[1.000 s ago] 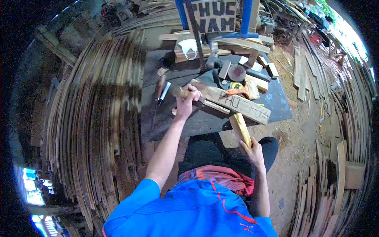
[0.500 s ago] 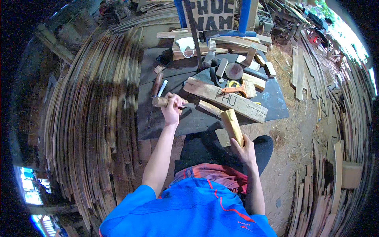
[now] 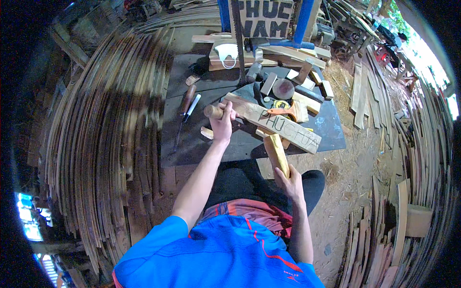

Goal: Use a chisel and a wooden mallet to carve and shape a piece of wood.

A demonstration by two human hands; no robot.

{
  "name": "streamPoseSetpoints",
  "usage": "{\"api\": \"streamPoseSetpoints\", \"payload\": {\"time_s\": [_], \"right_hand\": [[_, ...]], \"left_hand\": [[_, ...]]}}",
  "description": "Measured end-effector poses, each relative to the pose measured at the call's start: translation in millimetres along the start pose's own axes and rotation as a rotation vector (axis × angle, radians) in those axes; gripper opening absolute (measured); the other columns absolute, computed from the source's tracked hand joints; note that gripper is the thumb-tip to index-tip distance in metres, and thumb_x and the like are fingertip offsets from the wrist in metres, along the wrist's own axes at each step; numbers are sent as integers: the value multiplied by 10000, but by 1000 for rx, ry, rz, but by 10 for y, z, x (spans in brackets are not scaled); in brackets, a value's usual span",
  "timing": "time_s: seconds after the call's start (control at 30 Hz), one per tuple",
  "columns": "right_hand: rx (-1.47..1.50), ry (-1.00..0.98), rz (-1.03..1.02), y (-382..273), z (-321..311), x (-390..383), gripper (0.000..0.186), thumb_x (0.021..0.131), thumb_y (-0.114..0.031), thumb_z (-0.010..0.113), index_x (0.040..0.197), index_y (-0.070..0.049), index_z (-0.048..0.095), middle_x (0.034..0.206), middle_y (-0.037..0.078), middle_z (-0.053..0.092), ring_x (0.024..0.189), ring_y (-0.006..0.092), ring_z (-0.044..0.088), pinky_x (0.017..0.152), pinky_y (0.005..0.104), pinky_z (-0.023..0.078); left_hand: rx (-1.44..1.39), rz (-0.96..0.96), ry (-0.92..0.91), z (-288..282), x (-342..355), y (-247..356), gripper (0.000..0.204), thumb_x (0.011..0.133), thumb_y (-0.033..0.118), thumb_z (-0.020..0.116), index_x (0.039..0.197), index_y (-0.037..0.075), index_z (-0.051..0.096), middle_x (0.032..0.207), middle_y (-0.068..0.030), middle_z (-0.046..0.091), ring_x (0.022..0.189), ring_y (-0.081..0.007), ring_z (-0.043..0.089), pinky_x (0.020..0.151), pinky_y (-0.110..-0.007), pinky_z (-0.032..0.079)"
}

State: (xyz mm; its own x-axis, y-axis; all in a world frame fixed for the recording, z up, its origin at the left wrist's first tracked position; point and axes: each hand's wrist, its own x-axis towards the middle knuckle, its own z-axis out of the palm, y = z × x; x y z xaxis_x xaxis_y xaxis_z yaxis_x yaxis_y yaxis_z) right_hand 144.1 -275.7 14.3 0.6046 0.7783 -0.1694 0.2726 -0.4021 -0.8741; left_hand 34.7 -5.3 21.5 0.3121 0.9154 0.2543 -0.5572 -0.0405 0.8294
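Note:
My left hand (image 3: 222, 126) is closed around the chisel (image 3: 213, 112), whose round wooden handle end sticks out to the left. Its blade, largely hidden by my fingers, lies near the left part of a long lettered board (image 3: 288, 129); whether they touch I cannot tell. Lower right, my right hand (image 3: 290, 183) grips the bottom of a yellowish wooden club (image 3: 277, 152). Its upper end is just below the board, above the table's front edge. A small wood offcut (image 3: 207, 133) rests left of my left wrist. Another wood strip shows partly under the board.
A dark table (image 3: 192, 149) carries a brown-handled tool (image 3: 188, 98), a white marker (image 3: 194, 104), an orange-handled brush (image 3: 290, 112), a tape measure (image 3: 281, 104) and several wood blocks. A saw blade (image 3: 238, 38) stands upright behind. Stacked planks (image 3: 96, 144) line both sides.
My left hand has moved up and right with the chisel, toward the board, uncovering the offcut. My right hand still grips the club. The whole view has shifted slightly.

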Motion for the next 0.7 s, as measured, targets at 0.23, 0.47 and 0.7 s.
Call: {"api": "streamPoseSetpoints", "payload": {"time_s": [0.23, 0.47, 0.7], "right_hand": [[12, -44, 7, 130, -30, 46, 477, 892, -418, 679, 914, 48, 574, 790, 256, 640, 718, 331, 648, 673, 417, 491], [80, -62, 3, 156, 5, 35, 447, 908, -380, 672, 1012, 48, 595, 820, 222, 662, 722, 244, 646, 676, 390, 498], [120, -80, 16, 254, 80, 54, 416, 913, -342, 673, 1017, 49, 581, 829, 223, 655, 739, 238, 627, 697, 389, 496]], "left_hand": [[102, -34, 8, -36, 91, 84, 240, 966, 193, 650, 836, 92, 474, 672, 15, 504, 630, -86, 498, 635, -263, 433], [196, -69, 74, -202, -62, 237, 225, 974, 179, 631, 863, 104, 451, 698, 8, 485, 648, -113, 481, 653, -297, 444], [158, -35, 49, -305, -307, 508, 264, 996, 145, 591, 797, 76, 432, 682, 2, 476, 669, -101, 488, 683, -281, 437]]}}
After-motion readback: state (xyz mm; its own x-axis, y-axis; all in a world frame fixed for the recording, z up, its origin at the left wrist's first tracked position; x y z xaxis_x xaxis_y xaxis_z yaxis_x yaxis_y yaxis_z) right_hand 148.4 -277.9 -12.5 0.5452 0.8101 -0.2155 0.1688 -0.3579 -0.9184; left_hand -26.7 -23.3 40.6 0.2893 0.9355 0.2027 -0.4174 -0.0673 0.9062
